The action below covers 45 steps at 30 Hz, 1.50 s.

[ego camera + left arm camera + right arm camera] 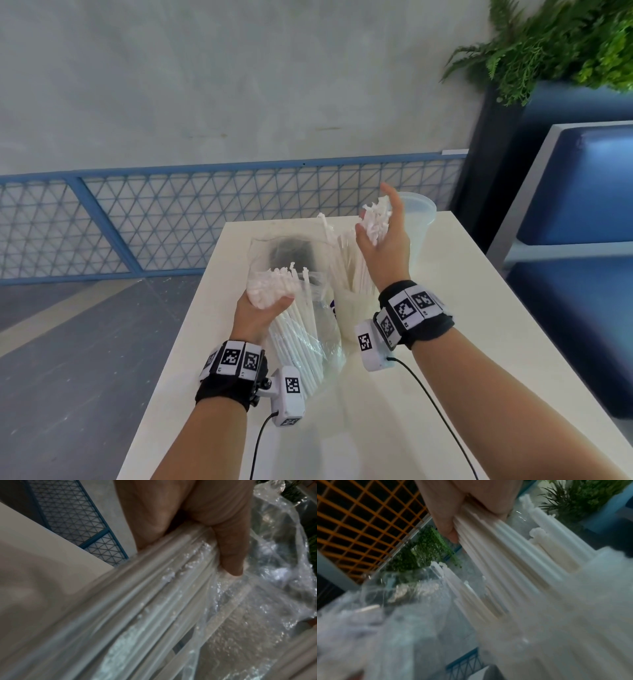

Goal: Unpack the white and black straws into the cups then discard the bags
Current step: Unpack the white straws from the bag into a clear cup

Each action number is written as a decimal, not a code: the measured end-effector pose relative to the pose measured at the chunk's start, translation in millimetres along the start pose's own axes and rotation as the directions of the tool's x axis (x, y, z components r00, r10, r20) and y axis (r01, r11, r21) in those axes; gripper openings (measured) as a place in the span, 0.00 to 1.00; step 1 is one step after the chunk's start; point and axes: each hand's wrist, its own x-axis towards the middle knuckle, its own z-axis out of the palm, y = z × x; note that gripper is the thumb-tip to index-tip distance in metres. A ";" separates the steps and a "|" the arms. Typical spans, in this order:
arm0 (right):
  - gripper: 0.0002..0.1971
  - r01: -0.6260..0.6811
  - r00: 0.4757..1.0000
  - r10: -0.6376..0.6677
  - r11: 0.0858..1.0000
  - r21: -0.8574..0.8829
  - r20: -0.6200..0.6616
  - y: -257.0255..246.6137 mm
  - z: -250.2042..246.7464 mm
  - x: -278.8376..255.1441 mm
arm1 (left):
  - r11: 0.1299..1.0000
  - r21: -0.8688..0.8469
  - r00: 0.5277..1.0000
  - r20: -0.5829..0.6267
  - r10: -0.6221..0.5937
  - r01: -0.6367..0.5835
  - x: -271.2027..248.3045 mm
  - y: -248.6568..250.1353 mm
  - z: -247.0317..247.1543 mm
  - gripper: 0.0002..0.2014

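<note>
Straws [375,219] go cupward, gripped by the right hand [383,240]; the left hand [260,308] clasps the bag [318,329], steadying it.

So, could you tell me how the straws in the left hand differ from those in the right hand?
The left hand grips its white straws through the clear bag, low over the table; the right hand holds bare straws, raised above the near cup. Both bunches are white.
</note>
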 end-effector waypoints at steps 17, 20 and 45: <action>0.07 -0.042 0.998 0.051 0.956 -0.289 0.022 29.7 -10.0 -5.4 | 0.999 -0.040 1.000 0.004 0.006 -0.005 1.9 -6.4 -4.2 0.18; 0.09 -0.021 1.000 0.022 0.918 -0.396 -0.003 30.5 -7.2 -4.5 | 0.998 -0.062 1.000 0.002 0.024 -0.024 2.5 -8.3 -3.0 0.18; 0.13 0.311 0.942 -0.080 0.569 -0.761 0.325 4.7 7.4 11.9 | 0.981 -0.188 0.999 -0.001 0.051 -0.051 21.8 -25.9 -19.5 0.16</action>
